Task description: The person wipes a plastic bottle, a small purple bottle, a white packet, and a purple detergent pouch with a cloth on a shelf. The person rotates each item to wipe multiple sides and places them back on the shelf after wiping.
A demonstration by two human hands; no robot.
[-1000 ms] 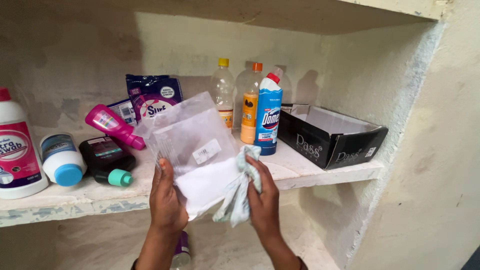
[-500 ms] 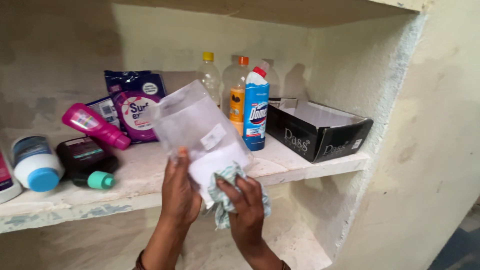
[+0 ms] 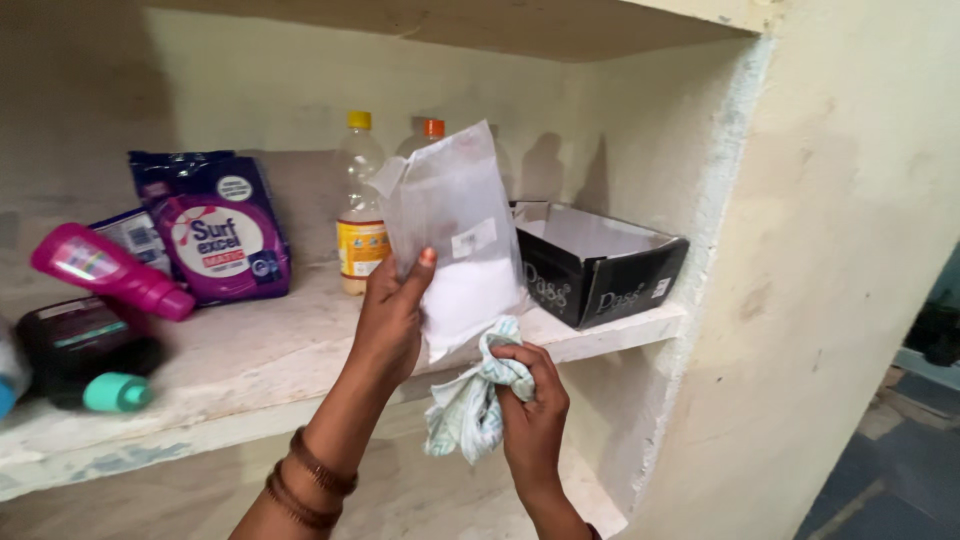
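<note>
At a pale stone shelf (image 3: 250, 370) set into a wall niche, my left hand (image 3: 392, 315) held a translucent plastic pouch (image 3: 450, 235) of white powder upright in front of me, thumb pressed against its face and fingers closed behind it. My right hand (image 3: 532, 410) was clenched around a crumpled, pale-patterned cloth (image 3: 468, 405), which touched the pouch's lower corner and hung down below the shelf edge. Behind the pouch stood a clear bottle with a yellow cap (image 3: 360, 205) and another with an orange cap (image 3: 432, 129). A purple detergent bag (image 3: 215, 235) leaned against the back wall to the left, beside a pink bottle (image 3: 108, 270) lying on its side. An open black box (image 3: 600, 265) sat at the shelf's right end.
</note>
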